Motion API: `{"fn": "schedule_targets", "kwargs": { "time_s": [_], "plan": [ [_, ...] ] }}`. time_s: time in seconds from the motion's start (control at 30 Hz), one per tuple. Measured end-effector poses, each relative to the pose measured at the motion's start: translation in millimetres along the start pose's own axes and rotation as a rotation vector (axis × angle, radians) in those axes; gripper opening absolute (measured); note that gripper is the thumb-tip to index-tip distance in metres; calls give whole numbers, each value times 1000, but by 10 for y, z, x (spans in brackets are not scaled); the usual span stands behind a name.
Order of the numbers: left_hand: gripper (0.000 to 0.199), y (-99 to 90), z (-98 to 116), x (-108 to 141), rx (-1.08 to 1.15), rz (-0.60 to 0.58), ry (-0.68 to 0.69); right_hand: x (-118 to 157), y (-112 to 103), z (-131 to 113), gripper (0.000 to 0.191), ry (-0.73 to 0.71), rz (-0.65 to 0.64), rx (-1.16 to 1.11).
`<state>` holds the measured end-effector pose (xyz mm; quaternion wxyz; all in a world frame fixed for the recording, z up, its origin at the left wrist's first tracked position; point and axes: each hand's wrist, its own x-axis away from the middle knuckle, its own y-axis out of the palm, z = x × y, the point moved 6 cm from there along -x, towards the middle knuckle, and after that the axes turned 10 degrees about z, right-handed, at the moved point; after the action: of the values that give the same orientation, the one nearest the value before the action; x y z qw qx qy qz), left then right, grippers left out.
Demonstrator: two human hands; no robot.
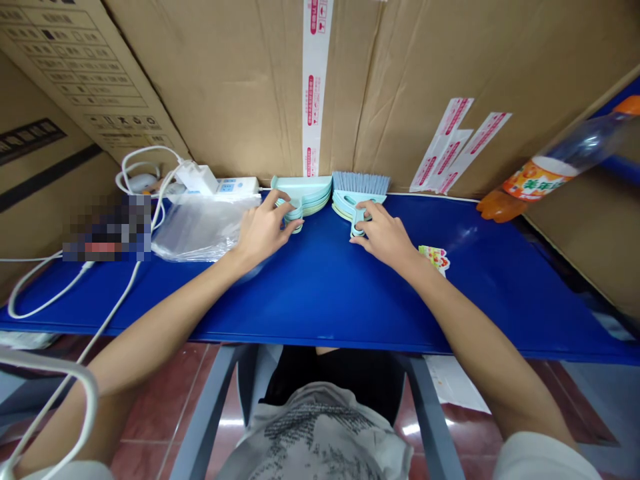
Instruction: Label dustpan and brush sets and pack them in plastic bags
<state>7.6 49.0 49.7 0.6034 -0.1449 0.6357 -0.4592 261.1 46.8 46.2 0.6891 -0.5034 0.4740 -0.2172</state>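
Observation:
Against the cardboard at the back of the blue table lies a small stack of light green and blue dustpans [314, 193]. My left hand [267, 227] has its thumb and fingers curled round the handle end of the top dustpan. Beside it, a stack of hand brushes [360, 189] lies with grey-blue bristles pointing away from me. My right hand [383, 230] pinches the handle of the uppermost brush between thumb and fingers. Both handles are partly covered by my fingers.
Clear plastic bags [200, 227] lie left of my left hand, before a white power strip [235, 185] with cables. Small colourful stickers [435, 259] sit by my right forearm. An orange drink bottle [540, 177] leans at the right. Cardboard walls [240, 87] enclose the table.

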Motion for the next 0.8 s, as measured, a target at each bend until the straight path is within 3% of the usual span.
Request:
{"fn": "schedule_targets", "kwargs": {
  "time_s": [0.47, 0.8],
  "plan": [
    [40, -4, 50, -8, 3, 39, 174, -24, -137, 34, 21, 24, 86, -26],
    [44, 38, -10, -2, 61, 100, 228, -33, -280, 94, 25, 69, 253, -183]
  ]
}}
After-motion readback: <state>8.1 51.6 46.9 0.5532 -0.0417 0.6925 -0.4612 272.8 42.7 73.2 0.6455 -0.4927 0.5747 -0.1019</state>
